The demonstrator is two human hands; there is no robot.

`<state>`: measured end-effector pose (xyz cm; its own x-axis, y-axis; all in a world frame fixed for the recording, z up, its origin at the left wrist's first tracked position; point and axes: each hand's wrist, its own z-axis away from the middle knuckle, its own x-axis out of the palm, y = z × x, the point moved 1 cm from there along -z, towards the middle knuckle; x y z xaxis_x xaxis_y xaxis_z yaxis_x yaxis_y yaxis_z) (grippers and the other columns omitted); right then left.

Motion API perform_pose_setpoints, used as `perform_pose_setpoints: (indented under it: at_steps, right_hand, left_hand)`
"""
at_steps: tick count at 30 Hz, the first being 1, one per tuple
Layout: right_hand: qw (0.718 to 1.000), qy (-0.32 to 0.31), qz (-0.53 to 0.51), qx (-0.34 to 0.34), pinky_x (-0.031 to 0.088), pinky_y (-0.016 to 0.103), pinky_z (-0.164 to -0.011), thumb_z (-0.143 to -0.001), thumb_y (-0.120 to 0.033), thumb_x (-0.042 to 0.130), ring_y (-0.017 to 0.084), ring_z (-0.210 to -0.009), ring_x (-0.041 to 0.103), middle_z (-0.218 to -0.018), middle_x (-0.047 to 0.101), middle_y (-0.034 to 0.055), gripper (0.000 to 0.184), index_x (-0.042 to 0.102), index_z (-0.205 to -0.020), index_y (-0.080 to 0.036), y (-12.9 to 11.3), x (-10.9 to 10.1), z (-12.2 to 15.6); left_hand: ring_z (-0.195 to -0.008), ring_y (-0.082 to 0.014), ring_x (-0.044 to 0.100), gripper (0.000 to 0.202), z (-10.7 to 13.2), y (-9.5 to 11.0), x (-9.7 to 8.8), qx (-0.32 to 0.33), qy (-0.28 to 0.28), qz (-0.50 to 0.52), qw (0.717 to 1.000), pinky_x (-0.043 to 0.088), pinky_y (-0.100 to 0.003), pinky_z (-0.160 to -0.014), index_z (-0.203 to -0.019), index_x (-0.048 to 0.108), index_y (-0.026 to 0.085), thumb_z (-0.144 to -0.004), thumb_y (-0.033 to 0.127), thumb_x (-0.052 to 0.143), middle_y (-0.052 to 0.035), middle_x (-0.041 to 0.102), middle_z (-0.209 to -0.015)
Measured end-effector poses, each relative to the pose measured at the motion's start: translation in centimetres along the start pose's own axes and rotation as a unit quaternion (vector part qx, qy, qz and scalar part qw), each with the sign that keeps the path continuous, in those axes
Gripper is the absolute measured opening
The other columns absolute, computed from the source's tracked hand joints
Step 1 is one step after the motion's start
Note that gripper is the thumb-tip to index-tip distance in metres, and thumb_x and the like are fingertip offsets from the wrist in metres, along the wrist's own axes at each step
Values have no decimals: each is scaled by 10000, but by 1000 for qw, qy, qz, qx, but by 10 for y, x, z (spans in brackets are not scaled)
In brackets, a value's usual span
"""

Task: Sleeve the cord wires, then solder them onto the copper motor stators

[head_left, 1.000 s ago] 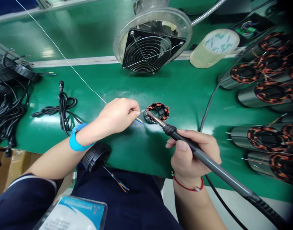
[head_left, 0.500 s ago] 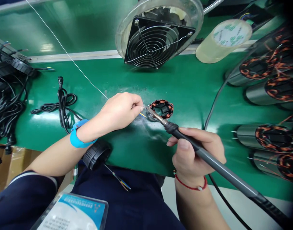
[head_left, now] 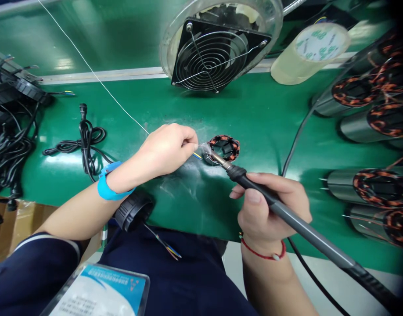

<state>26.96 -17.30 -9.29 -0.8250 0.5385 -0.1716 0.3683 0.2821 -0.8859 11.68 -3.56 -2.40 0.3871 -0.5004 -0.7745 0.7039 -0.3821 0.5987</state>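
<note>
My left hand (head_left: 170, 148) is closed in a pinch on a thin solder wire (head_left: 117, 103), which comes down from the upper left and pokes out past the fingertips. Blue and yellow wire ends (head_left: 197, 155) show just below those fingers; whether they are gripped too is hidden. In my right hand (head_left: 270, 206) is a soldering iron (head_left: 296, 228), held like a pen. Its tip meets the left side of a small motor stator (head_left: 234, 149) with copper windings, and a wisp of smoke rises there. A black ring-shaped cap (head_left: 134, 210) with a cable through it lies under my left forearm.
Behind stands a fan (head_left: 208, 61) with a wire guard. Right of it is a tape roll (head_left: 292, 61). Several larger stators (head_left: 343, 184) line the right side. A coiled black cable (head_left: 86, 147) and a cable heap (head_left: 13, 136) lie left. The iron's cord (head_left: 296, 140) crosses the bench.
Smoke at the iron's tip is thicker now. Both hands keep nearly the same place, and the whole view has shifted slightly.
</note>
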Motion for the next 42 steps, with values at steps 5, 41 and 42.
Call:
perform_pose_setpoints:
  at_steps: [5, 41, 42]
  right_hand:
    - [996, 44, -12, -70, 483, 267, -433, -853, -224, 620, 135, -525, 630, -731, 643, -2, 238, 667, -1086, -216, -1, 4, -4]
    - [955, -286, 72, 8, 387, 472, -1082, -831, -218, 610, 244, -1305, 487, -1379, 530, 98, 660, 277, -1398, -282, 15, 10, -48]
    - [953, -293, 74, 11, 392, 467, -1080, -833, -245, 628, 241, -1297, 495, -1379, 527, 104, 657, 284, -1392, -279, 16, 9, -50]
  left_hand:
    - [-526, -84, 394, 180, 0, -1, 0, -1, -1, 1, 1000, 307, -251, -564, -680, 646, 147, -796, 122, 511, 25, 520, -556]
    - [-644, -125, 521, 187, -11, -7, -10, 2, -17, 13, 1000, 331, -267, -599, -733, 663, 145, -829, 124, 504, -12, 662, -714]
    - [-639, -121, 514, 185, -11, -8, -11, 8, -17, 19, 1000, 334, -265, -604, -724, 651, 145, -825, 116, 499, -9, 653, -707]
